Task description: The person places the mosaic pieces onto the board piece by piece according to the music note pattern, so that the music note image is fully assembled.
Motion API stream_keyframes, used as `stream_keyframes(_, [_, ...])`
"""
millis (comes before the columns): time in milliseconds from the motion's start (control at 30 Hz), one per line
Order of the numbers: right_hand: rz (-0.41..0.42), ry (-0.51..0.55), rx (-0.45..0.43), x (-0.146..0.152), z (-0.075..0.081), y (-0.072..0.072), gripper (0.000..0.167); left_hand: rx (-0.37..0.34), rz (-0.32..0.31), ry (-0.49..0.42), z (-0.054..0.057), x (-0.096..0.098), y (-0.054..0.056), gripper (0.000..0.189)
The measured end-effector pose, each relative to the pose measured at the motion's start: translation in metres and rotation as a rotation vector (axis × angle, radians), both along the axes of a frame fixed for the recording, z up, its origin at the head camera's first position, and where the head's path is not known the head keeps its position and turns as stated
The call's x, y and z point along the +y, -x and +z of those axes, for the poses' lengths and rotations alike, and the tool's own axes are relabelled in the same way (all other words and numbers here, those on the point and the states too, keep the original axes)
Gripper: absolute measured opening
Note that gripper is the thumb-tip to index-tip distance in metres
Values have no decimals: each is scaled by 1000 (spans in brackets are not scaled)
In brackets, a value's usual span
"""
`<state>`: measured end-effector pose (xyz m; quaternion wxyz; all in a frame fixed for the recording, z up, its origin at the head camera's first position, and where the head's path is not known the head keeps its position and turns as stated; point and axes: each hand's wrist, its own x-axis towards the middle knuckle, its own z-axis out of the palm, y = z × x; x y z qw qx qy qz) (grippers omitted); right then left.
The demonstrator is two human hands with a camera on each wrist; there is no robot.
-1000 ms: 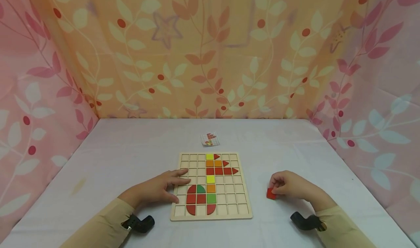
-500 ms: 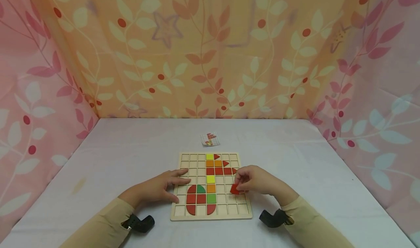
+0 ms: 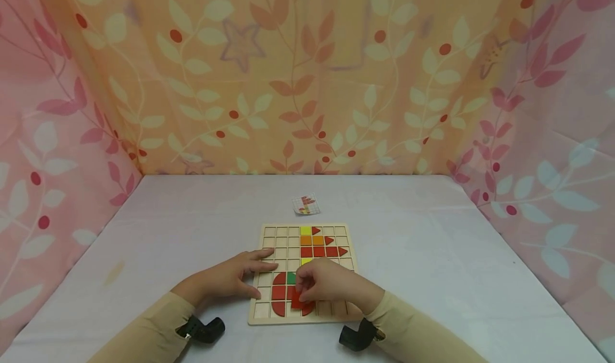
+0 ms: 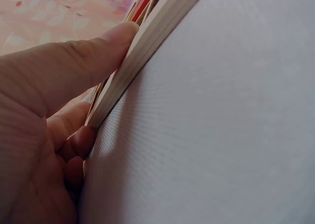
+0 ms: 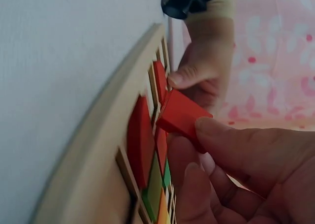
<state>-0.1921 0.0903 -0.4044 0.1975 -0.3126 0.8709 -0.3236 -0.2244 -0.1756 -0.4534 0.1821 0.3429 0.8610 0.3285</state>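
A wooden grid board (image 3: 281, 230) lies on the table, with coloured tiles set in its cells. My left hand (image 3: 231, 273) rests on its left side, fingers spread and straight; in the left wrist view, the thumb (image 4: 115, 39) lies on the board's edge. Between thumb and fingers my right hand (image 3: 331, 282) pinches a red square tile (image 5: 184, 114), tilted close over the near row, beside a curved red tile (image 5: 141, 140). Red tiles (image 3: 278, 293) and a green one (image 3: 291, 277) sit just left. The right hand hides the tiles under it.
A small printed card (image 3: 306, 204) with a coloured grid picture lies beyond the board. Yellow, orange and red tiles (image 3: 319, 252) run along the far rows. Black wrist mounts (image 3: 206, 330) stick out below both sleeves. Patterned cloth (image 3: 298, 75) surrounds the white table (image 3: 432, 229).
My right hand has carried the red square tile leftward, from the table right of the board to over its near rows. The left hand has stayed on the board's left side.
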Motion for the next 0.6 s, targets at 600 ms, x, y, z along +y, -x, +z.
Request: stream_keyframes(600, [-27,-25,-19,-14,-4,-13,19,5,0,1,1,0,-1,65])
